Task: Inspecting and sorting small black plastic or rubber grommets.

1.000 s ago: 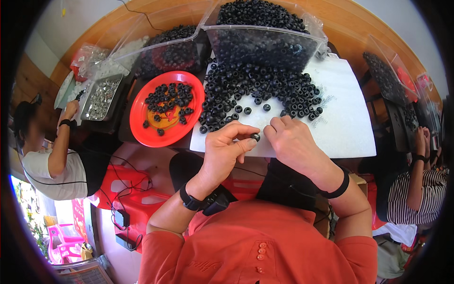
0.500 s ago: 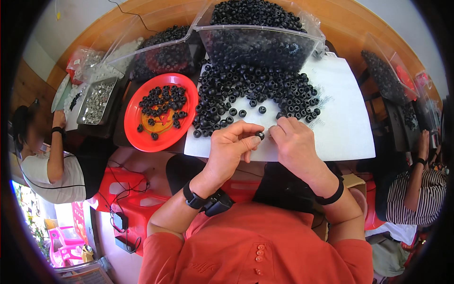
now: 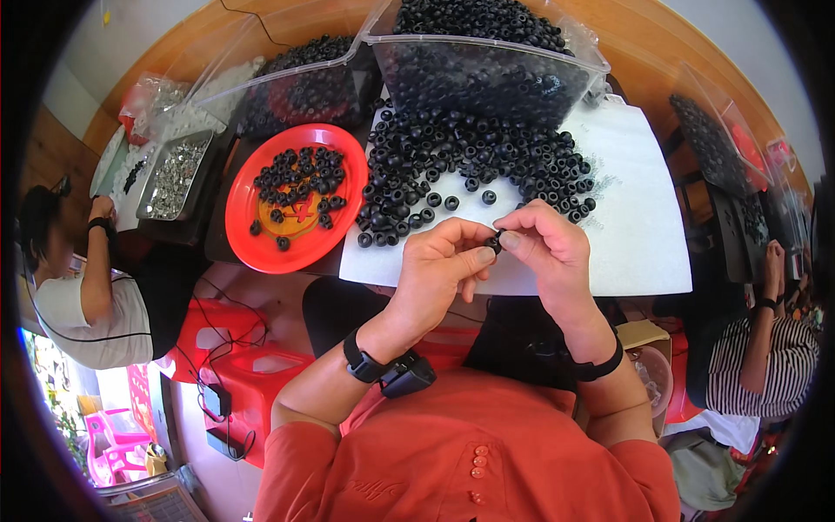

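Between the thumb and forefinger of my left hand point(image 3: 439, 265) is a small round black part with a hole point(image 3: 493, 244). My right hand point(image 3: 553, 252) meets it there, its thumb and forefinger pinched against the part's right side. Any smaller piece between those fingertips is hidden. Both hands are over the near edge of a white sheet point(image 3: 639, 235). Just beyond them, a heap of the same black parts point(image 3: 487, 148) spreads over the sheet, with a few lying loose at its near side.
A red plate point(image 3: 239, 213) holding several black parts lies to the left. Behind the heap stands a clear bin point(image 3: 478, 83) full of them. Farther left are another clear bin point(image 3: 304, 91) and a metal tray point(image 3: 150, 202) of small silvery pieces. People sit at both sides.
My right hand has come left and up to the black part, its fingertips now touching it. My left hand has shifted slightly right with the part.
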### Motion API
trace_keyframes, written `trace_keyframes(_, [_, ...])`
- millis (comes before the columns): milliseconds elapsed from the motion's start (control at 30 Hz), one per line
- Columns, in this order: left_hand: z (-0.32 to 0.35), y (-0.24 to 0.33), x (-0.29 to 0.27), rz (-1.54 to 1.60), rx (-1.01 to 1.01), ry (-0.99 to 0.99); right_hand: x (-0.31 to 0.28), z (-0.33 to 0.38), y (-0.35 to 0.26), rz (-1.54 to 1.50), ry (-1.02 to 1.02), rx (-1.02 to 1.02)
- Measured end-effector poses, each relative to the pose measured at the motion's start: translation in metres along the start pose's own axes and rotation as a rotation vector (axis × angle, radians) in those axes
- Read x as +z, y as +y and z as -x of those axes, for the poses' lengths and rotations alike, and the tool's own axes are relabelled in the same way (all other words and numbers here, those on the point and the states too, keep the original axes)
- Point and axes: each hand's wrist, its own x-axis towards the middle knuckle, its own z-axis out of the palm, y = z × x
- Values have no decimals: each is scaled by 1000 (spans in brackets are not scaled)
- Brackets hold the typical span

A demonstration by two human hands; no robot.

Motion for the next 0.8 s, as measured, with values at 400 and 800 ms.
trace_keyframes(400, [1, -4, -1, 20, 26, 7, 5, 8, 5, -270, -6, 49])
trace_keyframes(800, [3, -9, -3, -38, 79, -22, 10, 9, 0, 248, 47, -113])
